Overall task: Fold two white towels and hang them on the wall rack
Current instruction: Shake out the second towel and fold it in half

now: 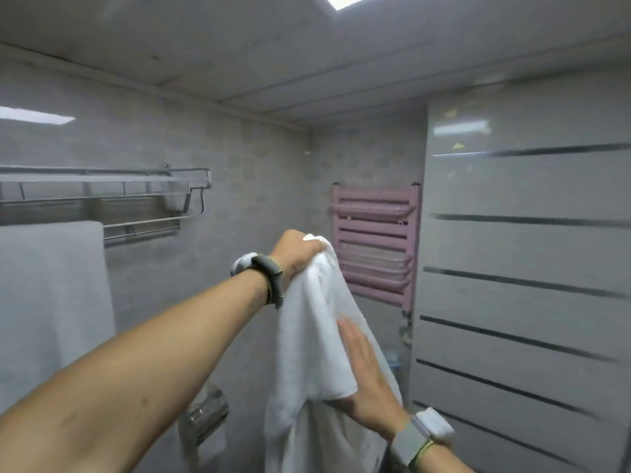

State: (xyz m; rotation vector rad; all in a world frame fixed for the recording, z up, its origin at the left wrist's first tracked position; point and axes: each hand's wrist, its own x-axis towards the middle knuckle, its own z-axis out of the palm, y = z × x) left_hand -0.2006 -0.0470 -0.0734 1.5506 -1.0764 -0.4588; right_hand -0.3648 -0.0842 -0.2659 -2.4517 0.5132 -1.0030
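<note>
A white towel hangs in the air in front of me. My left hand grips its top corner, held up at about the height of the rack. My right hand lies flat with straight fingers against the towel's right side, lower down. The towel's bottom runs out of the frame. A second white towel hangs over the lower bar of the metal wall rack at the left. The rack's right half is bare.
A pink towel radiator is fixed to the far wall behind the held towel. A glossy striped panel fills the right side. A chrome paper holder sticks out low on the left wall. Grey tiled walls close in all around.
</note>
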